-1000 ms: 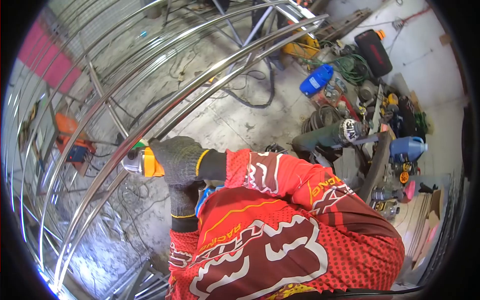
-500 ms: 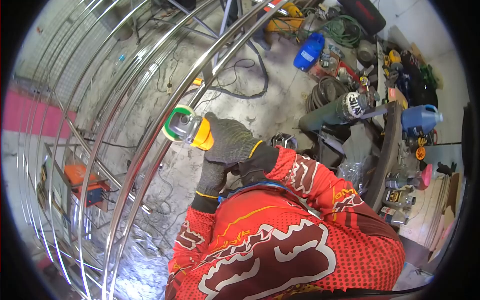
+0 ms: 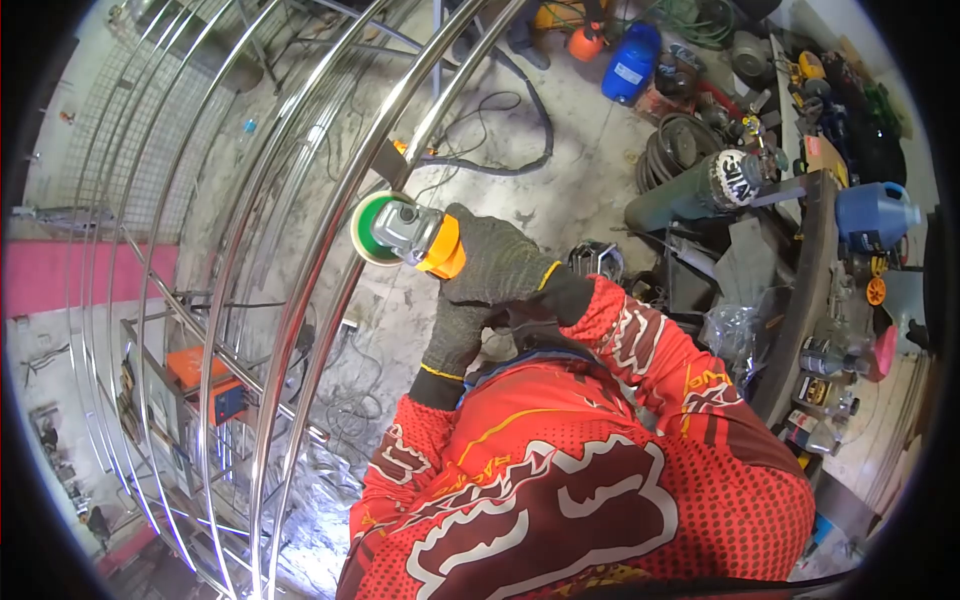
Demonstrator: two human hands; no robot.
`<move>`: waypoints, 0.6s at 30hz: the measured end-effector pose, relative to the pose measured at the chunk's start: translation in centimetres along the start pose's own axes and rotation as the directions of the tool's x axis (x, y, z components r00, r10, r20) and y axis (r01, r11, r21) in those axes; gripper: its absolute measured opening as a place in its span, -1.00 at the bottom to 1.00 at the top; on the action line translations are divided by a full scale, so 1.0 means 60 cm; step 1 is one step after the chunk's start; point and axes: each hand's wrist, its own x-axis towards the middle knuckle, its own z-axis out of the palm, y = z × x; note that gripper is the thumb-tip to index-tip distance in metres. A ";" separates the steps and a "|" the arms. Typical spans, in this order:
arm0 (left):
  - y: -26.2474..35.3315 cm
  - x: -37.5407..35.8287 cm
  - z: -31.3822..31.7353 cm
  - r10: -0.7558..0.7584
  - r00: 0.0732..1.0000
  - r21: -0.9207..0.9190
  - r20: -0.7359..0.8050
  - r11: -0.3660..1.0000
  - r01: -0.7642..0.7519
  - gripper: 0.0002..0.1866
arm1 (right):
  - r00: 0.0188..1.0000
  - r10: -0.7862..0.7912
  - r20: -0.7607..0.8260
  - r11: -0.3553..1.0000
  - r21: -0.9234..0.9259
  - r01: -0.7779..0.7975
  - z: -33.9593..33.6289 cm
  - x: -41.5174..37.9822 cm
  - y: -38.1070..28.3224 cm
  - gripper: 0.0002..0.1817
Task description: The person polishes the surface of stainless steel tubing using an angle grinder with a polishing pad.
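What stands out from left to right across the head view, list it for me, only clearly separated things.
Orange-and-blue machine → power tool with the green disc → gloved right hand → blue container → translucent blue jug.

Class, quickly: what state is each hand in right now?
Left hand: cannot be told; its grip is hidden.
Right hand: closed, holding the grinder.

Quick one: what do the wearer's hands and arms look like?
Right hand and left hand: matching dark grey, knit-looking gloves, yellow line at each wrist, black band beyond. Sleeves: red, partly dotted, with dark-red, white-edged graphics; yellow lettering on the right one.
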 end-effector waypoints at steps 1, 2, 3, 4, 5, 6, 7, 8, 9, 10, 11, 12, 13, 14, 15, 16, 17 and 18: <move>0.003 -0.002 0.006 0.002 1.000 0.004 -0.003 1.000 -0.002 -0.77 | 0.997 -0.070 -0.045 0.996 0.047 0.072 -0.002 -0.002 0.004 -0.19; 0.008 -0.003 0.007 0.013 1.000 0.074 -0.007 0.997 -0.013 -0.76 | 0.996 -0.072 -0.046 0.996 0.048 0.074 -0.005 0.000 0.005 -0.19; 0.011 -0.004 0.009 0.025 1.000 0.142 -0.009 0.990 -0.023 -0.76 | 0.993 -0.115 -0.026 0.990 0.074 0.117 -0.009 0.005 0.006 -0.18; 0.013 -0.003 0.011 0.025 1.000 0.142 -0.010 0.990 -0.024 -0.76 | 0.987 -0.159 -0.008 0.982 0.099 0.159 -0.013 0.009 0.006 -0.17; 0.014 -0.001 0.015 0.093 0.996 0.180 -0.008 0.979 -0.090 -0.74 | 0.987 -0.159 -0.007 0.982 0.098 0.159 -0.014 0.012 0.009 -0.17; 0.016 0.001 0.018 0.160 0.987 0.218 -0.003 0.963 -0.156 -0.72 | 0.990 -0.142 0.008 0.988 0.060 0.141 -0.013 0.016 0.014 -0.14; 0.024 -0.002 0.026 0.163 0.987 0.214 -0.001 0.964 -0.159 -0.72 | 0.992 -0.124 0.022 0.992 0.019 0.124 -0.011 0.020 0.019 -0.12; 0.036 -0.009 0.035 0.144 0.990 0.166 0.003 0.976 -0.142 -0.73 | 0.992 -0.125 0.020 0.992 0.016 0.125 -0.009 0.026 0.025 -0.12; 0.045 -0.010 0.042 0.123 0.992 0.118 0.009 0.985 -0.123 -0.73 | 0.986 -0.165 0.037 0.986 0.005 0.165 -0.007 0.035 0.032 -0.15; 0.050 -0.008 0.045 0.126 0.992 0.117 0.014 0.985 -0.127 -0.73 | 0.977 -0.204 0.053 0.979 -0.006 0.205 -0.007 0.039 0.034 -0.17; 0.054 -0.006 0.048 0.093 0.996 0.077 0.001 0.993 -0.092 -0.74 | 0.978 -0.204 0.049 0.979 -0.010 0.205 -0.021 0.031 0.016 -0.17; 0.057 -0.004 0.049 0.059 0.998 0.038 -0.012 0.998 -0.058 -0.75 | 0.985 -0.169 0.041 0.986 -0.002 0.169 -0.037 0.020 -0.003 -0.17; 0.056 0.000 0.046 0.054 0.999 0.070 -0.002 0.996 -0.054 -0.78 | 0.990 -0.135 0.033 0.991 0.006 0.135 -0.048 0.014 -0.016 -0.16; 0.054 -0.001 0.045 0.056 0.998 0.072 0.001 0.996 -0.056 -0.78 | 0.990 -0.136 0.029 0.991 0.005 0.136 -0.047 0.016 -0.016 -0.16; 0.052 -0.007 0.043 0.043 0.999 0.037 0.019 0.998 -0.043 -0.79 | 0.992 -0.117 0.048 0.992 -0.033 0.118 -0.039 0.018 -0.015 -0.13; 0.054 -0.010 0.041 0.027 0.999 0.004 0.037 1.000 -0.027 -0.80 | 0.993 -0.095 0.065 0.993 -0.068 0.100 -0.035 0.021 -0.015 -0.08; 0.052 -0.009 0.038 0.026 0.999 0.010 0.038 1.000 -0.026 -0.80 | 0.993 -0.096 0.061 0.993 -0.063 0.100 -0.034 0.021 -0.014 -0.08; 0.046 -0.005 0.037 0.025 1.000 -0.003 0.018 1.000 -0.025 -0.80 | 0.993 -0.103 0.052 0.991 -0.077 0.107 -0.034 0.021 -0.013 -0.10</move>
